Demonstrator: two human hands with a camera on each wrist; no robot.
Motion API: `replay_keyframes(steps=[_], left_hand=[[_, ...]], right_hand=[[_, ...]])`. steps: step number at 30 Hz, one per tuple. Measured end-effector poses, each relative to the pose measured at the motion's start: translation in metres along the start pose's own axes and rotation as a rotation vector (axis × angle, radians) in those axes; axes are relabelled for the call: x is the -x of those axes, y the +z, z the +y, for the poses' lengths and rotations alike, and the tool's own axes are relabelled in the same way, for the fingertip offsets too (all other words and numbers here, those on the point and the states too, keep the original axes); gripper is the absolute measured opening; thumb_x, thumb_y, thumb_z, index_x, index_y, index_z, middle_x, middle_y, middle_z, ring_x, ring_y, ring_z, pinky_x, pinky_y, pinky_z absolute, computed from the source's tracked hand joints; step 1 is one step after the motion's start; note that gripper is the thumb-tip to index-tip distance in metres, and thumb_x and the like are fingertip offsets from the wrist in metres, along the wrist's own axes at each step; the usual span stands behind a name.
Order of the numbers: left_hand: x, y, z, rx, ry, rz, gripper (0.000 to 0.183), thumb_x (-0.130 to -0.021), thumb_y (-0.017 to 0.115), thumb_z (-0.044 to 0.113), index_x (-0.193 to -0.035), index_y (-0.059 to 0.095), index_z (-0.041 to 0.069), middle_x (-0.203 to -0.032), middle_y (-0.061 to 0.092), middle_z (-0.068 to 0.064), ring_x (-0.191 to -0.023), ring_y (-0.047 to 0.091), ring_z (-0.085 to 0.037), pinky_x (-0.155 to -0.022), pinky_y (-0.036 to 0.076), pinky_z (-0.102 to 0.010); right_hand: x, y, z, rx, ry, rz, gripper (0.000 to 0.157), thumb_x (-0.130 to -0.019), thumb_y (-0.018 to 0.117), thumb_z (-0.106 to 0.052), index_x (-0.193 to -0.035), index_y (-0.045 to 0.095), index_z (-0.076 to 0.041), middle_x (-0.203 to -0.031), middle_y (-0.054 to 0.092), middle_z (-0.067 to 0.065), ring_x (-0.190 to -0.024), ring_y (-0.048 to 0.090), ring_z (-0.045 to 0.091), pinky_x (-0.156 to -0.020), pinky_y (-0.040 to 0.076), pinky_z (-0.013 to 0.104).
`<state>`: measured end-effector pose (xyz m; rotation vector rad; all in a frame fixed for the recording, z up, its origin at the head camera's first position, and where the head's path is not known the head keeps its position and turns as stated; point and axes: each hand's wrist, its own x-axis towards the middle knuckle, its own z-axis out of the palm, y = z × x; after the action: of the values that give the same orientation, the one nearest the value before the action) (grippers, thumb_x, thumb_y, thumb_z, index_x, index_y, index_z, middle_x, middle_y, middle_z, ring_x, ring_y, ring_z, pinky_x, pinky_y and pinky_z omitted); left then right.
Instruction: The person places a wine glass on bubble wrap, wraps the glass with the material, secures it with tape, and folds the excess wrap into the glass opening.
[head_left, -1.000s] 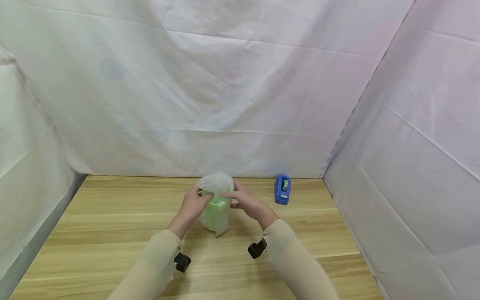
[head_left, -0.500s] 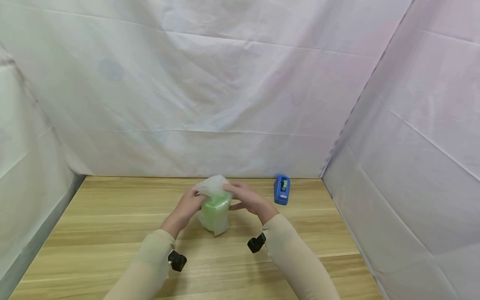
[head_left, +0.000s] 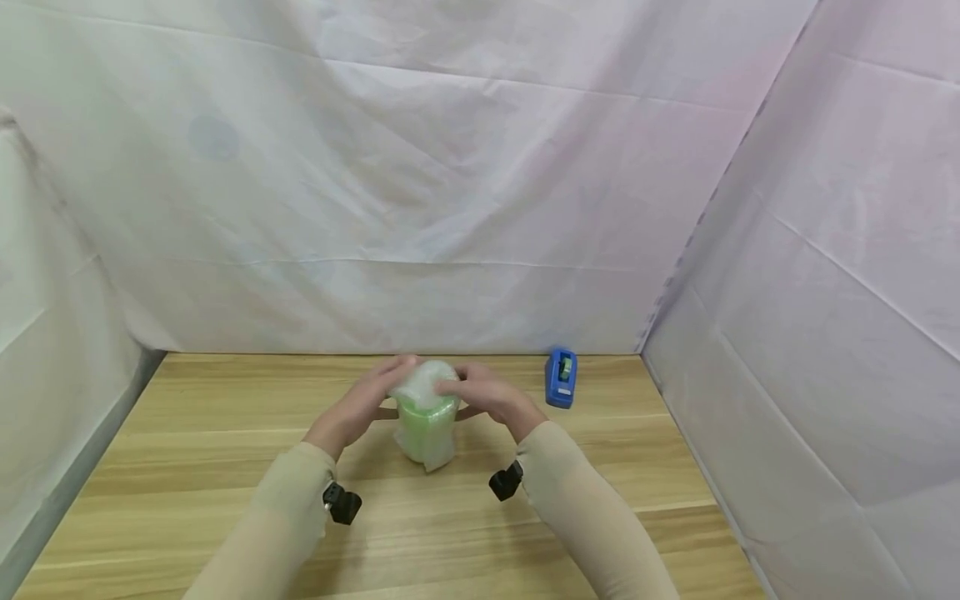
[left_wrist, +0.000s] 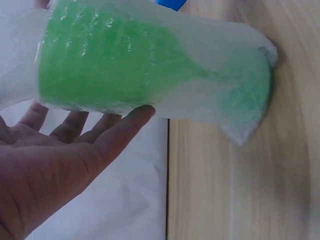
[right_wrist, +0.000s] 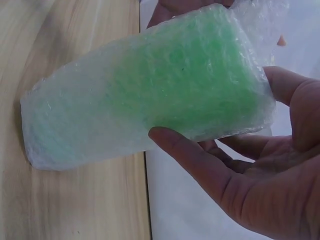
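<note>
A green goblet-shaped vessel in clear bubble wrap (head_left: 427, 425) stands upright on the table, its wide part uppermost. Loose wrap is folded over its top. My left hand (head_left: 363, 400) lies along the left side; in the left wrist view, its extended fingers (left_wrist: 132, 120) touch the wrapped side. From the right, my right hand (head_left: 487, 392) holds the top, bending round the bubble wrap (right_wrist: 190, 75), thumb on the folded wrap. Some of the fingers are hidden behind the vessel.
A blue tape dispenser (head_left: 561, 379) stands on the wooden table (head_left: 225, 433), behind and right of the hands. White cloth (head_left: 375, 208) hangs along the back and both sides. A black camera (head_left: 342, 503) is strapped to each wrist.
The raised bubble wrap at the top has been folded down flatter over the vessel. My left hand has moved from pinching its edge to lying along the left side; the right thumb presses the top.
</note>
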<state>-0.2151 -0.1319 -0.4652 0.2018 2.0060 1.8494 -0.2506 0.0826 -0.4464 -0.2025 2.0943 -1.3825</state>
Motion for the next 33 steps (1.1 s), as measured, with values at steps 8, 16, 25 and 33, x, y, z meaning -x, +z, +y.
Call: replay_keyframes(steps=[8,16,25,33], left_hand=[[-0.007,0.009,0.014,-0.129,-0.047,0.034,0.05,-0.097,0.057,0.038,-0.142,0.048,0.017,-0.145,0.049,-0.011,-0.127,0.054,-0.029,-0.099,0.049,-0.051],[-0.015,0.019,0.028,-0.235,-0.11,0.08,0.043,-0.096,0.06,0.022,-0.136,0.055,0.008,-0.128,0.061,-0.015,-0.102,0.064,-0.022,-0.085,0.055,-0.038],[-0.022,0.03,0.027,-0.418,-0.103,0.239,0.043,-0.09,0.065,0.012,-0.131,0.054,0.004,-0.127,0.059,-0.017,-0.107,0.06,-0.029,-0.084,0.054,-0.037],[-0.02,0.021,0.021,-0.375,-0.092,0.204,0.042,-0.093,0.062,0.019,-0.133,0.056,0.007,-0.129,0.059,-0.016,-0.106,0.061,-0.027,-0.083,0.053,-0.036]], right_hand=[[-0.001,0.005,-0.004,0.075,-0.006,0.085,0.036,-0.095,0.06,-0.017,-0.128,0.055,-0.004,-0.115,0.062,0.014,-0.094,0.066,0.025,-0.074,0.06,0.043],[-0.002,0.006,0.001,0.218,-0.084,0.151,0.022,-0.093,0.058,-0.013,-0.114,0.062,-0.006,-0.099,0.064,0.011,-0.074,0.065,0.02,-0.067,0.06,0.043],[-0.005,-0.01,-0.004,0.121,-0.007,-0.035,0.034,-0.094,0.06,-0.022,-0.124,0.059,-0.006,-0.114,0.064,0.012,-0.092,0.067,0.021,-0.079,0.06,0.044],[-0.008,0.001,-0.021,0.376,-0.017,0.079,0.03,-0.093,0.064,-0.024,-0.114,0.066,-0.004,-0.099,0.069,0.009,-0.081,0.065,0.018,-0.083,0.058,0.047]])
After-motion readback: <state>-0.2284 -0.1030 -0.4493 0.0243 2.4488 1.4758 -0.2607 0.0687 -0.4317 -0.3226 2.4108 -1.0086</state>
